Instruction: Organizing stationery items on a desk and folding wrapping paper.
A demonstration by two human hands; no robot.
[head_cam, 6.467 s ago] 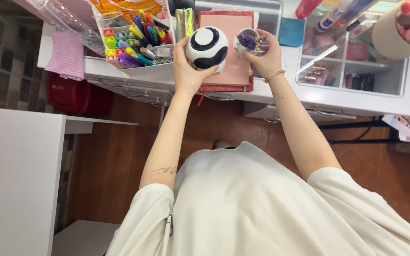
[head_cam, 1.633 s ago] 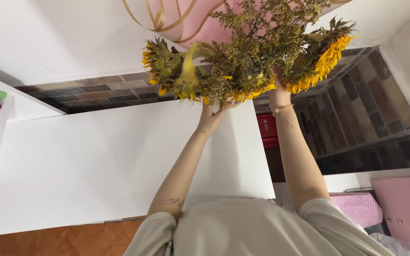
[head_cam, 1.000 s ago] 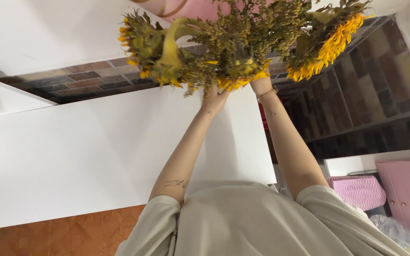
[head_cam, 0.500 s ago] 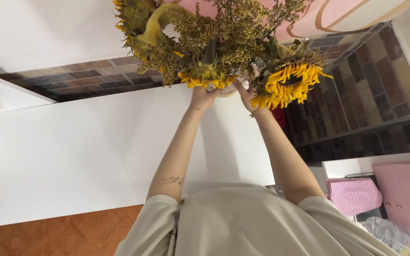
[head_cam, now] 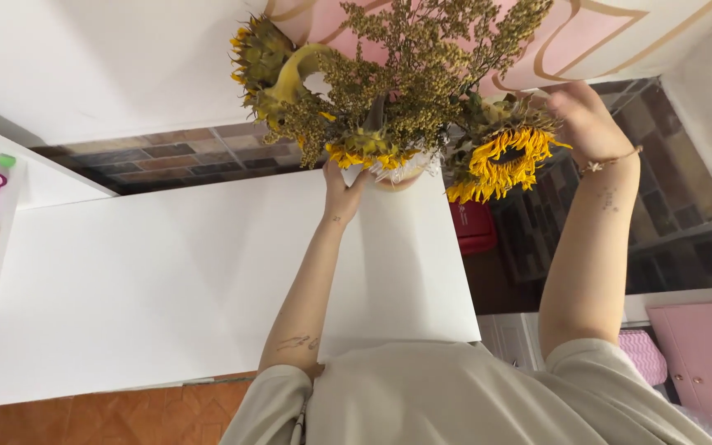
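The left hand (head_cam: 341, 188) clasps the pale round vase (head_cam: 399, 171) of dried sunflowers (head_cam: 389, 99) at the white worktop's (head_cam: 166, 280) far edge (top-heavy, brittle; best held low); the right hand (head_cam: 584, 122) hovers open beside a bloom.

Bright, even daylight fills the view; the white counter (head_cam: 166, 272) is nearly washed out, with a soft shadow beside the left forearm; the right hand (head_cam: 584, 122) is slightly motion-blurred; the bouquet (head_cam: 397, 91) stays fairly sharp; wide-angle stretching shows at the edges.
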